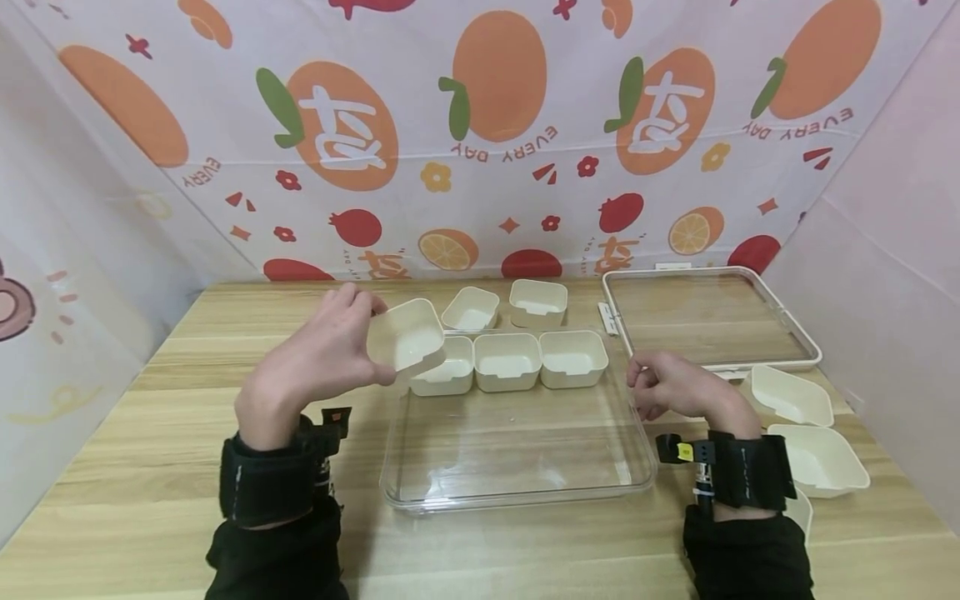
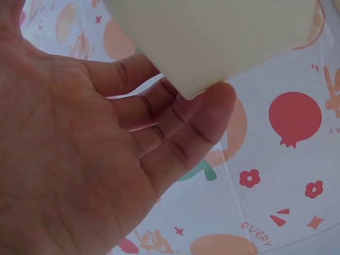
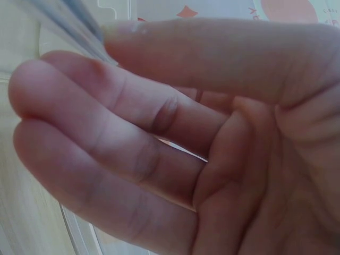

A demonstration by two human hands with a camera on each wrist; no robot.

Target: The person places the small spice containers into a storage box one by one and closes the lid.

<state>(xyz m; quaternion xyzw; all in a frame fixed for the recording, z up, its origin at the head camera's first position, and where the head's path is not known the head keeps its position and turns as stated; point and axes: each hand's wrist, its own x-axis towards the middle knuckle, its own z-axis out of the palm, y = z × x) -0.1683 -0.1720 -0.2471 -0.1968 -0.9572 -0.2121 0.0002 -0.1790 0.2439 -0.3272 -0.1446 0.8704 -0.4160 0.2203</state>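
My left hand holds a small cream-coloured plastic box by its side, thumb and fingers pinching it, tilted with its mouth toward me. The left wrist view shows the same box above the fingertips. Below and to its right stands a large clear plastic container. Along its far side sit a left box, a middle box and a right box in a row; the held box partly covers the left one. At the container's right edge, my right hand pinches the clear rim between thumb and fingers.
Behind the container are two more cream boxes, one tilted and one upright. A clear lid with a white rim lies at the back right. Several cream boxes lie beside my right forearm, one partly hidden. A printed curtain hangs behind the table.
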